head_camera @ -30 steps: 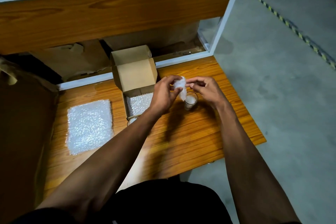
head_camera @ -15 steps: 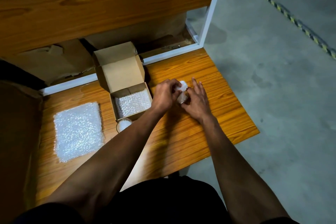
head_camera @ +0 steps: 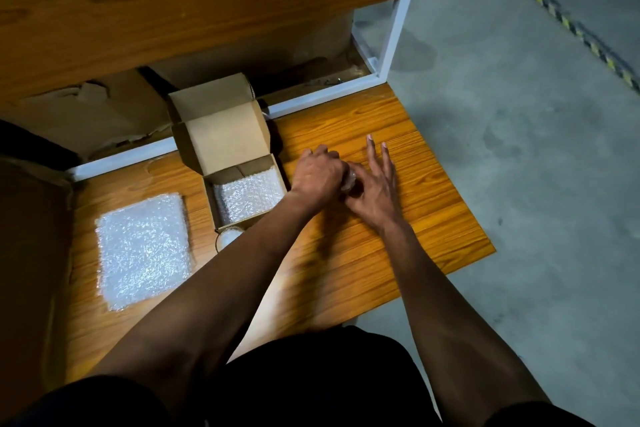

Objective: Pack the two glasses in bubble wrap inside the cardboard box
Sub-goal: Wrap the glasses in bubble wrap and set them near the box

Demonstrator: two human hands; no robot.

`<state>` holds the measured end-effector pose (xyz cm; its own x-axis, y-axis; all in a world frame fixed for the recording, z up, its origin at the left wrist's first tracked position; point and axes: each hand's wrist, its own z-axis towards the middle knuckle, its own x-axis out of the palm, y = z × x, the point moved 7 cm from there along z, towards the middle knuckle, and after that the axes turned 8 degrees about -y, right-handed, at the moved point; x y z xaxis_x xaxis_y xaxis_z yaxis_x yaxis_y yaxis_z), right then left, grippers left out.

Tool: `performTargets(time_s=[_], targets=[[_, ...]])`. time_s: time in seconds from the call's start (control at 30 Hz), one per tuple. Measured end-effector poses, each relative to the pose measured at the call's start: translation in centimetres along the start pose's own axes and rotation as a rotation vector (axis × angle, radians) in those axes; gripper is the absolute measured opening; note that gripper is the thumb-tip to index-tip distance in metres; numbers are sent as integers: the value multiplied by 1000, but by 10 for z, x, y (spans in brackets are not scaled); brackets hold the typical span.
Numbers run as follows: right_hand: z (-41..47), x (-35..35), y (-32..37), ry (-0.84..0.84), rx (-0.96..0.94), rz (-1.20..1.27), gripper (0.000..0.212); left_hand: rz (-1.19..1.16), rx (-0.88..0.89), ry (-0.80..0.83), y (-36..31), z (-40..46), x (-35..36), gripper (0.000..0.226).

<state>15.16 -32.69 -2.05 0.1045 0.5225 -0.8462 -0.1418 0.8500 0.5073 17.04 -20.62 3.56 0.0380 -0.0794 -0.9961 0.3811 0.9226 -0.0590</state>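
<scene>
Closest to the person, two bare arms reach out over the wooden surface [head_camera: 363, 253]. A bit further out on the left lies a flat square sheet of bubble wrap [head_camera: 143, 250], shiny and bumpy, not used yet. Just right of it, beside the near wall of the box, stands the second glass [head_camera: 227, 238]; only its round rim peeks out from behind the left arm, and it looks bare. Further out, both hands meet over the first glass [head_camera: 349, 181], which sits on the surface to the right of the box. The left hand [head_camera: 318, 175] is curled over the top of it, and the fingers seem to be grasping it, though most of the glass is hidden. The right hand [head_camera: 375, 185] presses against its side with the fingers [head_camera: 372, 154] stretched out straight and loose. Only a small pale, shiny bit shows between the hands, so I cannot tell how much wrap is on it. Past the hands sits the cardboard box [head_camera: 221, 135], its lid standing open, with a piece of bubble wrap already lining the bottom [head_camera: 247, 196]. So the box looks ready, but no glass is inside it. I think one glass is being wrapped right now, and the other still has to be wrapped and both put in.
</scene>
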Motion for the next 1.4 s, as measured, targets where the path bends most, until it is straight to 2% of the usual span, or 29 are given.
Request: performTargets(time_s=[0.1, 0.17, 0.27, 0.37, 0.43, 0.57, 0.67, 0.87, 0.97, 1.07, 1.2, 1.3, 1.4], targets=[[1, 1, -1, 16, 5, 5, 64, 48, 48, 18, 3, 2, -4, 32], [2, 0, -1, 15, 7, 3, 63, 38, 57, -35, 6, -3, -6, 39], [2, 1, -1, 17, 18, -12, 66, -88, 55, -140, 6, -16, -5, 49], [1, -1, 1, 19, 27, 14, 76, -253, 100, -154, 0, -24, 5, 51], [0, -1, 0, 14, 23, 35, 71, -286, 94, -136, 1, -27, 10, 48], [0, -1, -1, 10, 16, 20, 65, -219, 202, -205, 2, -37, 11, 36], [1, 0, -1, 21, 23, -32, 68, -81, 232, -264, 2, -45, 10, 44], [0, 0, 1, 17, 20, -37, 70, 61, 171, -89, 5, -46, 19, 59], [0, -2, 3, 14, 23, -36, 68, 100, 174, -57, 3, -42, 13, 57], [-1, -4, 3, 6, 20, -4, 64, 137, 221, -58, -9, -41, 11, 42], [-1, -3, 3, 13, 31, -13, 66, 39, 297, -185, -15, -51, 12, 44], [-1, -4, 2, 17, 21, -32, 73, -2, 272, -151, -12, -51, 18, 47], [-1, -2, 3, 26, 30, -42, 70, -24, 240, -113, -9, -47, 18, 52]])
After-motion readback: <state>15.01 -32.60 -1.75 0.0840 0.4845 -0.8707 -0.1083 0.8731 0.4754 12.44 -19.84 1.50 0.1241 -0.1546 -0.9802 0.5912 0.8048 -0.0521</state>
